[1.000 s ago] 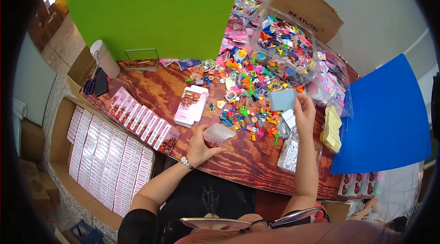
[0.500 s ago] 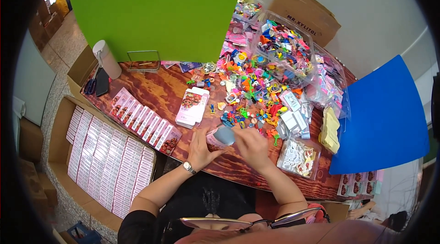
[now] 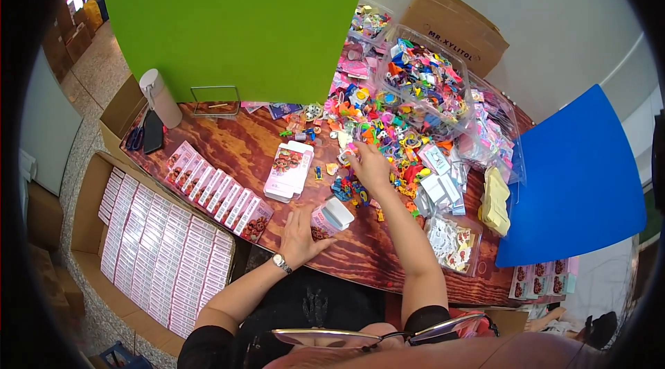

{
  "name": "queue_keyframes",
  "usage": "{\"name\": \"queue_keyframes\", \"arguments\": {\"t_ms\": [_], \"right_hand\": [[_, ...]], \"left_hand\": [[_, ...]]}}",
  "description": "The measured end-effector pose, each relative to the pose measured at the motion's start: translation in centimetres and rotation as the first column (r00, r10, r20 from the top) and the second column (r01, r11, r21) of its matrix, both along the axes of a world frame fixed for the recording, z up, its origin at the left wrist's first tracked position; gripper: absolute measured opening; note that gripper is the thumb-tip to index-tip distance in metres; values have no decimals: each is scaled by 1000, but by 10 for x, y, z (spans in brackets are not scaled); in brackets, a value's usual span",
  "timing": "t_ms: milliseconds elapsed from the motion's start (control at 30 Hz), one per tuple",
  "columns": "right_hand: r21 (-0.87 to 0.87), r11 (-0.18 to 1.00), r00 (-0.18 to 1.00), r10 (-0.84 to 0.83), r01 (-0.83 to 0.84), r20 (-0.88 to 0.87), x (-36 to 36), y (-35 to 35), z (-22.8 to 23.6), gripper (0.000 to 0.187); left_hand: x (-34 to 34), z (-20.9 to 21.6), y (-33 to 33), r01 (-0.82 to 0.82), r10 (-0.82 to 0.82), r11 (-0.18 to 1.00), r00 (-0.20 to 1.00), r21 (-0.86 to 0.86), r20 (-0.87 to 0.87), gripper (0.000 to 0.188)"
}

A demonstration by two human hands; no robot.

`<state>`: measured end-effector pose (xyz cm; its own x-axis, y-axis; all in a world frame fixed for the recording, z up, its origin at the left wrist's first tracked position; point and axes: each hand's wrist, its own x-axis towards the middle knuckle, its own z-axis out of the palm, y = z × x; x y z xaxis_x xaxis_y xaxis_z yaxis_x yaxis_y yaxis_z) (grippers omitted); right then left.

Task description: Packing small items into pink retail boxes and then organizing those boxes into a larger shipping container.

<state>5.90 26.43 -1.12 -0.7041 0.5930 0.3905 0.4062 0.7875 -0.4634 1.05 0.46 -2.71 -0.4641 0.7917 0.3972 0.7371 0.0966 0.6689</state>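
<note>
My left hand (image 3: 300,237) is closed round a small pink printed carton (image 3: 324,222), which lies tilted on the table with its open end and raised flap facing right. At the near-left edge of a heap of small plastic toys (image 3: 395,133), my right hand (image 3: 372,170) reaches down with its fingers pinched together. Something small, pink and white, shows at those fingertips, too small to name. A second pink-and-white carton (image 3: 289,171), with its end flap out, lies flat just beyond my left hand.
A row of pink cartons (image 3: 218,192) stands at left, above a large cardboard box (image 3: 90,244) packed with cartons. A tumbler (image 3: 161,99) and phone (image 3: 154,131) sit far left. Clear bins (image 3: 422,78) of toys, white cards (image 3: 443,189) and a tray of cut-outs (image 3: 454,241) are at right.
My right hand has moved from beside the carton's open end, away from me, to the toy heap. The carton's grey inside shows less and its pale flap shows more. My left hand still holds it.
</note>
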Motion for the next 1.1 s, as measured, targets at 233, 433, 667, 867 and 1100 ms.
{"name": "queue_keyframes", "arguments": {"t_ms": [233,433,667,867,1100], "right_hand": [[41,999,973,-6,-4,232,-13,4,-23,33],[-408,910,980,-18,-65,-197,26,46,9,26],[-227,968,963,159,-109,217,52,61,11,23],[4,989,782,113,-147,613,35,47,15,29],[-4,948,875,294,-317,384,44,59,45,20]], "left_hand": [[-4,-4,-11,0,4,998,998,-62,66,86],[-7,-3,-8,9,-10,1000,997,13,75,87],[-8,-5,-7,19,-17,1000,993,-16,114,87],[-8,-6,-8,16,-13,999,995,-32,103,87],[-7,-14,-5,-3,7,1000,991,-27,132,88]]}}
